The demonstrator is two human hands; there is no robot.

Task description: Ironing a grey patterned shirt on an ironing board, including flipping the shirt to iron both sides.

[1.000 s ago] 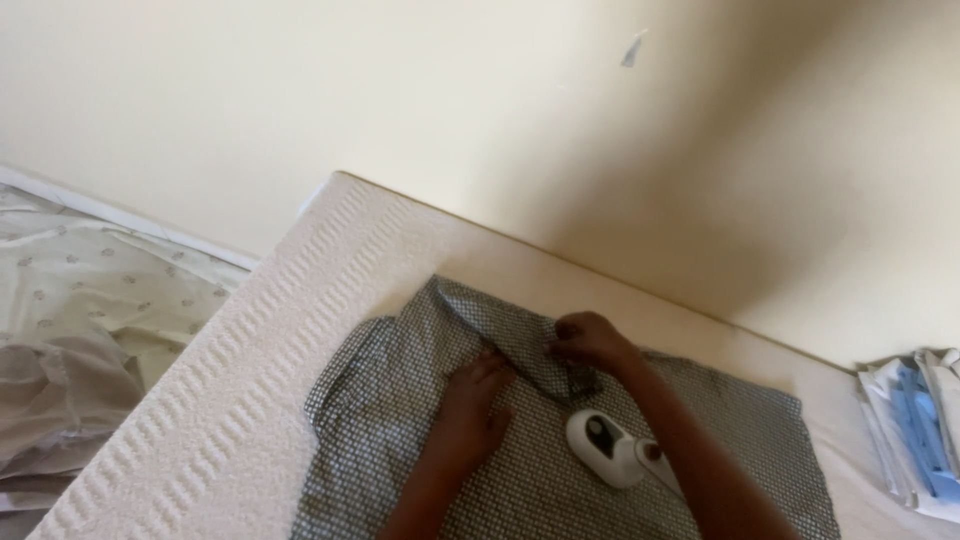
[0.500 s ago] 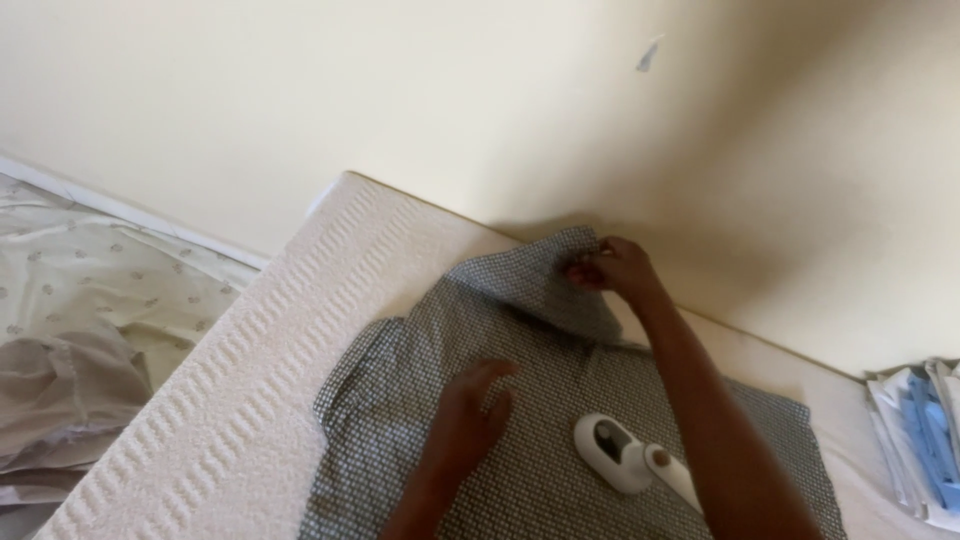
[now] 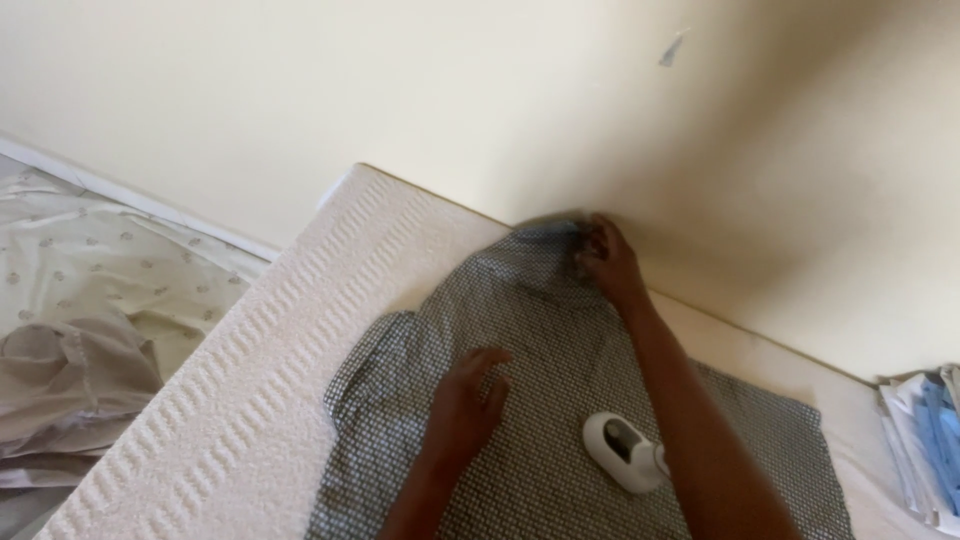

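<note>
Head view looks down at a pale yellow wall (image 3: 400, 90) filling the upper half of the frame, with a small chipped mark (image 3: 672, 48) near the upper right. Below it a white textured mattress (image 3: 230, 420) runs from the lower left up to the wall; its lower end is cut off by the frame. Spread across the mattress is a grey checked garment (image 3: 560, 400), its lower hem also cut off at the bottom edge, and its top end touches the wall. At the far left lies a rumpled pale printed sheet (image 3: 90, 290), partly out of frame. A stack of white and blue folded cloth (image 3: 925, 440) is clipped by the right edge.

Right hand (image 3: 605, 262) pinches the top edge of the garment against the wall; its fingertips are blurred and hard to make out. Left hand (image 3: 468, 400) rests on the middle of the garment with fingers loosely spread. A small white handheld device (image 3: 622, 452) lies on the garment just beside the right forearm, which hides part of it.
</note>
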